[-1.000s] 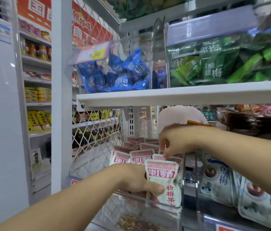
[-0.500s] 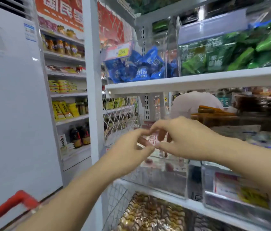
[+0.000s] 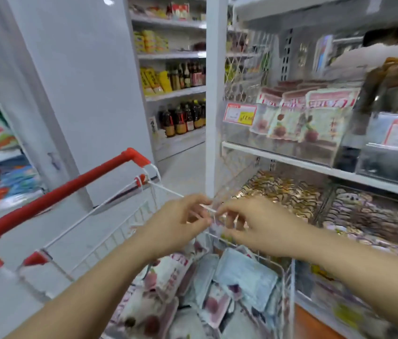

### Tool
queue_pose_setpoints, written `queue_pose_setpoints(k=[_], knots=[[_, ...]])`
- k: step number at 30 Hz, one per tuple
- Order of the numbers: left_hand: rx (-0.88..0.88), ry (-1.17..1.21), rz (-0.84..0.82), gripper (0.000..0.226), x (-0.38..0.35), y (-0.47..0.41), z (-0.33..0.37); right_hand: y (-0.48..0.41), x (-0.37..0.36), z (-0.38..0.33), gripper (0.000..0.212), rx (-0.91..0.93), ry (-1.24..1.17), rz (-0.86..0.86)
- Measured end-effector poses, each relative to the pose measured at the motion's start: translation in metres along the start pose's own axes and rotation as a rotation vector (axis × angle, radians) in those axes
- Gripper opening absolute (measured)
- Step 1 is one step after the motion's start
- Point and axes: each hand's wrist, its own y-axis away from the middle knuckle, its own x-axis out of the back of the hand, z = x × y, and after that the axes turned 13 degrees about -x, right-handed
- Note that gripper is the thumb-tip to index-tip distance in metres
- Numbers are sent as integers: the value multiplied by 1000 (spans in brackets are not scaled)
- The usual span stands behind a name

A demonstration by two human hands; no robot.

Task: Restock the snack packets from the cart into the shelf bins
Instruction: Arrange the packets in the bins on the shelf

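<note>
Fingers (image 3: 201,200) curled on both sides, tips nearly meeting at centre frame. Too blurred to tell whether pinching anything or merely narrow. Left hand (image 3: 178,223) and right hand (image 3: 259,226) close together, just above the far wire rim of the cart (image 3: 90,211). Red handle (image 3: 58,189) slanting across the left. Lower middle, inside the cart: packets (image 3: 242,272) in a loose heap, pink-and-white and pale blue. Upper right: clear shelf bin (image 3: 242,138) with pink-topped packets standing upright, price tag (image 3: 240,113) on its front.
</note>
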Motion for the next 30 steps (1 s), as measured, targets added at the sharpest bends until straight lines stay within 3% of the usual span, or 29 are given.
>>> queue_pose_setpoints(k=[4, 9, 15, 19, 24, 27, 30], knots=[[109, -233, -131, 34, -14, 43, -36, 7, -59, 12, 32, -30, 46, -153], [276, -528, -335, 51, -19, 80, -60, 7, -98, 14, 51, -76, 106, -345], [322, -549, -397, 58, -25, 81, -63, -7, -126, 6, 67, -57, 77, -369], [332, -546, -359, 52, -24, 78, -63, -18, -142, -9, 64, -204, -257, -386], [338, -538, -331, 51, -22, 76, -62, -35, -166, -25, 10, -629, -874, -357], [309, -500, -276, 41, -21, 78, -61, -37, -176, -22, 18, -833, -1068, -331], [299, -384, -167, 31, -20, 77, -63, -32, -166, -23, 19, -902, -1205, -334]])
